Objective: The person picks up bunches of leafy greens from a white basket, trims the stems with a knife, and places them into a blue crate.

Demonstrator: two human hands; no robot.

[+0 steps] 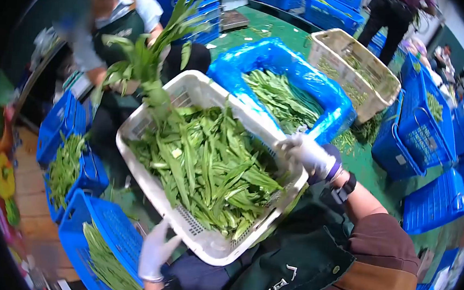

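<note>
Your left hand: white glove, fingers open and spread, thumb apart. Fingertips just beside the near rim of the white crate; contact unclear. Black band at that wrist.

Your right hand: white glove, fingers bent at the crate's opposite end, over the rim. Cannot tell if they close on it. Dark watch on that wrist.

Between your two hands: the white crate, tilted in view, loaded with loose leafy greens, long flat leaves lying in mixed directions. Neither hand's fingers are in the leaves.

Across the crate from your fingers: a co-worker in a dark apron, holding an upright leafy bunch at the crate's far corner.

Beyond your right fingertips: a blue-lined container with more cut greens; past it, a beige crate with scraps inside. Beside your left fingers, on the outer side: a blue basket of long thin greens.
</note>
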